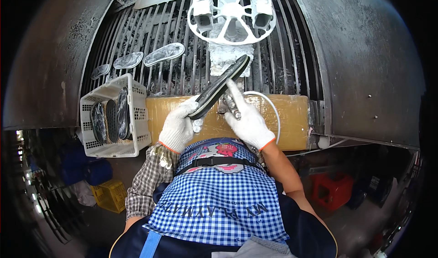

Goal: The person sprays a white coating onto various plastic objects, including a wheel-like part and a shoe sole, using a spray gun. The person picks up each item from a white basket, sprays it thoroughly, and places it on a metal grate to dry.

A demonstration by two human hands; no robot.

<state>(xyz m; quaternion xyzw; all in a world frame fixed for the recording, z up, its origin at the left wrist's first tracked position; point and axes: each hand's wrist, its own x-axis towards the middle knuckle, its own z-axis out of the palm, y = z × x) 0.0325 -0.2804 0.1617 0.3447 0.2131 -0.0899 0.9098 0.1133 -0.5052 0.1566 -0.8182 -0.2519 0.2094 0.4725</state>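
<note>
Left gloved hand (177, 126) grasps a dark shoe sole (220, 87); right gloved hand (247, 119) clenches a spray gun (231, 107). Overspray may miss the tilted sole.

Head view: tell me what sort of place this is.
Probably a shoe-sole spray-coating booth in a factory: a crusted metal grate, a white rotating rack, soles drying on the bars, and gloved hands holding a dark sole.

White gloves with orange cuffs cover the left hand (177, 126) and right hand (247, 119), gripping a black sole (220, 87). Below, a blue-and-white checked apron (219, 203) and brown plaid sleeve (147, 179); a white basket (137, 116) beside a yellow board (287, 121).
</note>
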